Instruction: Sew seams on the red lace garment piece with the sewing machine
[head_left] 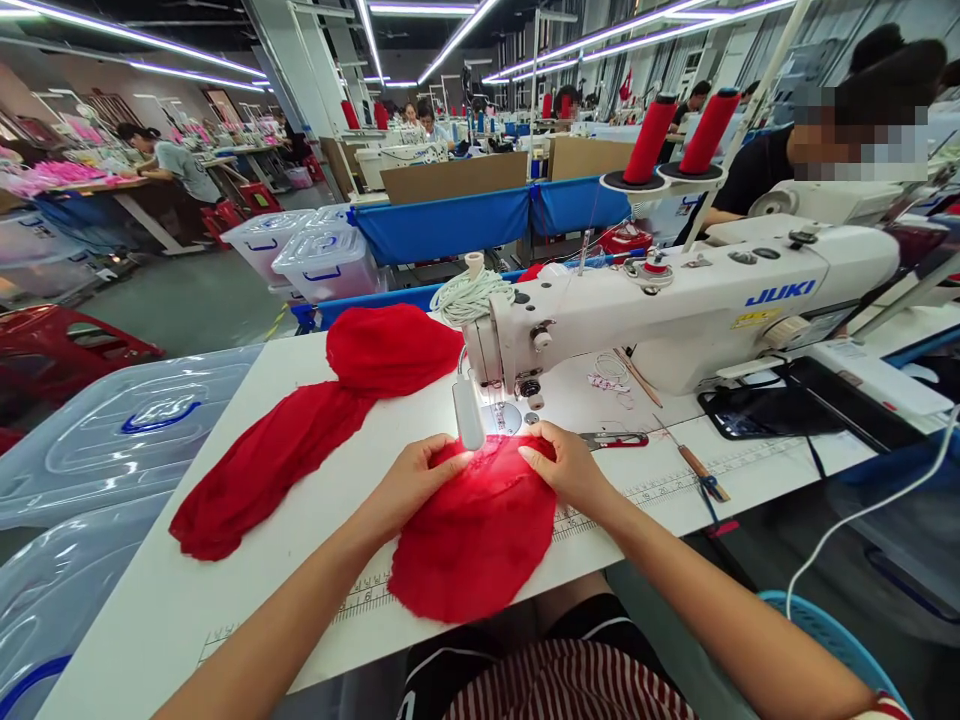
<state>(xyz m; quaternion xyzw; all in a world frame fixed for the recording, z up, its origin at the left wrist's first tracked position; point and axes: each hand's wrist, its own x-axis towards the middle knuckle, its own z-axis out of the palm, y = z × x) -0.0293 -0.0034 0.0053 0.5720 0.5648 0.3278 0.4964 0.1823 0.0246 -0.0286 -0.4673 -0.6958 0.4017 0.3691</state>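
Observation:
A red piece of fabric (480,550) lies in front of the sewing machine (600,310), its lower part hanging over the table's front edge. My left hand (420,478) pinches its upper left edge, just beside the small white lamp (469,412). On the upper right edge, my right hand (566,465) grips the same fabric between thumb and fingers. The lamp lights the cloth between both hands, close to the metal needle plate (504,416). More red fabric (281,460) is spread on the table to the left, reaching behind the machine head.
Right of my right hand lie thread snips (619,440), a wooden-handled awl (701,470) and a phone (757,412). Red thread cones (651,140) stand above the machine. Clear plastic bins (150,420) adjoin the table's left side. A co-worker (780,160) sits behind at the right.

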